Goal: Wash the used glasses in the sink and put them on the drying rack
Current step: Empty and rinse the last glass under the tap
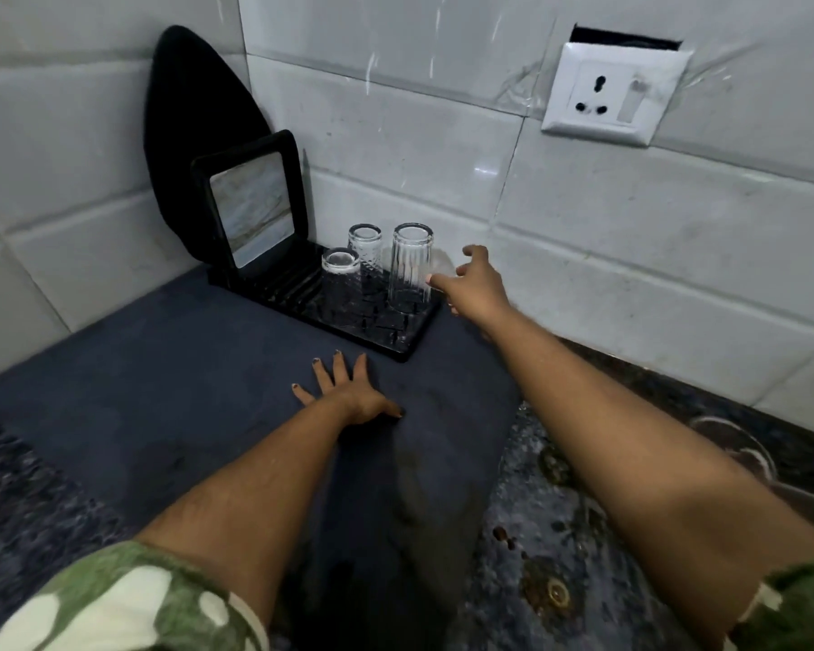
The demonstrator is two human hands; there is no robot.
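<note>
Three clear glasses stand upside down on the black drying rack (398,343) by the tiled wall. The tall ribbed glass (410,267) is at the right, a patterned glass (365,253) stands behind, and a short glass (340,279) is at the front left. My right hand (473,286) hovers just right of the ribbed glass, fingers spread, its thumb tip at the glass's side, holding nothing. My left hand (348,392) lies flat, palm down, fingers apart, on the dark blue mat (161,368) in front of the rack.
A black-framed tray (252,206) and a black pointed board (193,110) lean in the corner behind the rack. A white wall socket (614,94) is at the upper right. The wet speckled counter (551,556) lies right of the mat. A round metal rim (743,451) shows at the far right.
</note>
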